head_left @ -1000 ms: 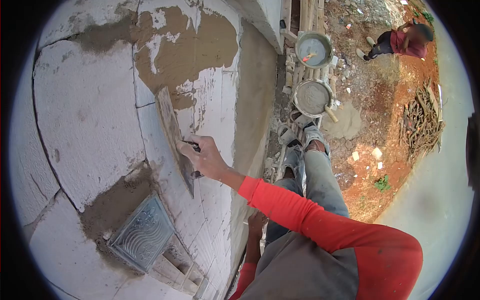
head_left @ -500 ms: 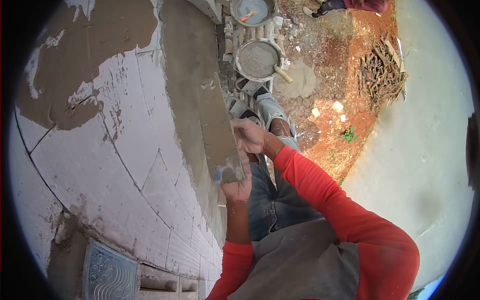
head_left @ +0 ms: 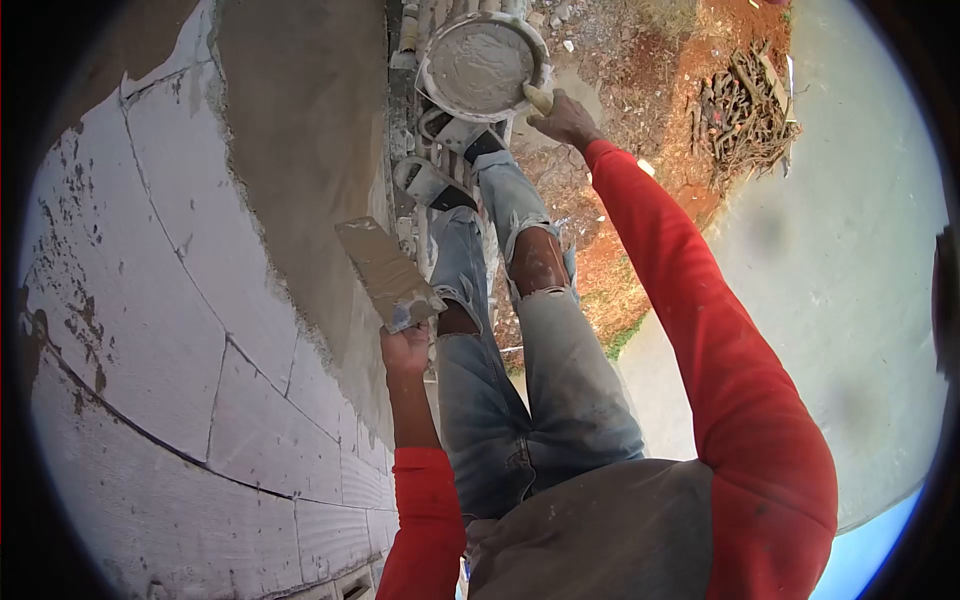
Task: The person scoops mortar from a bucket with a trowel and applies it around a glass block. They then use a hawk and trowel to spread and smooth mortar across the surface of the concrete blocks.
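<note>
My left hand (head_left: 405,350) is closed on the near end of a plastering float (head_left: 385,272), a flat rectangular board smeared with wet mortar, held out beside my knee and apart from the wall. My right hand (head_left: 567,122) is stretched out to the bucket (head_left: 424,78) of grey mortar, fingers wrapped around a pale tool handle (head_left: 538,98) that juts over its rim. Whatever the handle belongs to is hidden at the bucket's edge.
On the left runs a wall of pale blocks (head_left: 160,350) with a band of fresh plaster (head_left: 300,120). My sandalled feet (head_left: 435,185) stand on narrow wooden slats (head_left: 405,130). Below lie reddish ground and a pile of sticks (head_left: 745,120).
My right hand has left the float and reached forward to the handle at the bucket. My left hand has drawn the float away from the wall. The view has shifted too.
</note>
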A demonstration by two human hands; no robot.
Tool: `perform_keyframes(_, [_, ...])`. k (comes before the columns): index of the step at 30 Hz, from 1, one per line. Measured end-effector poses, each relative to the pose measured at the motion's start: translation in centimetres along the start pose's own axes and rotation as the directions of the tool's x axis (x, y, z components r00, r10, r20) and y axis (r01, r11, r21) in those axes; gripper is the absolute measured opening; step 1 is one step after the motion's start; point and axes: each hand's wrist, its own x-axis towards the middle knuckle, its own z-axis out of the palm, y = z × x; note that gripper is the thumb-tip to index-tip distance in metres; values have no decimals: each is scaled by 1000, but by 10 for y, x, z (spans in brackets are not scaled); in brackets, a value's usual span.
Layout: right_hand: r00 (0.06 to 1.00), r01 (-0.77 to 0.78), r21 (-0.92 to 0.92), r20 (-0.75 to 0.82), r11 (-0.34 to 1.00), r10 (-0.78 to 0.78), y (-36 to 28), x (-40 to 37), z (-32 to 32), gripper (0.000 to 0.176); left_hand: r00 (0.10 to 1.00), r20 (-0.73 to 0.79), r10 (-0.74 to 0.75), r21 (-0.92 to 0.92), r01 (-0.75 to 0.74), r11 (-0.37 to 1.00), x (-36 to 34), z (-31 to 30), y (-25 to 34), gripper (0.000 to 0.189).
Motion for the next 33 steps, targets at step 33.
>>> perform_keyframes(33, [979,134,690,-204,712,13,-48,-107,29,20,637,769,47,637,-760,-127,163,227,-25,36])
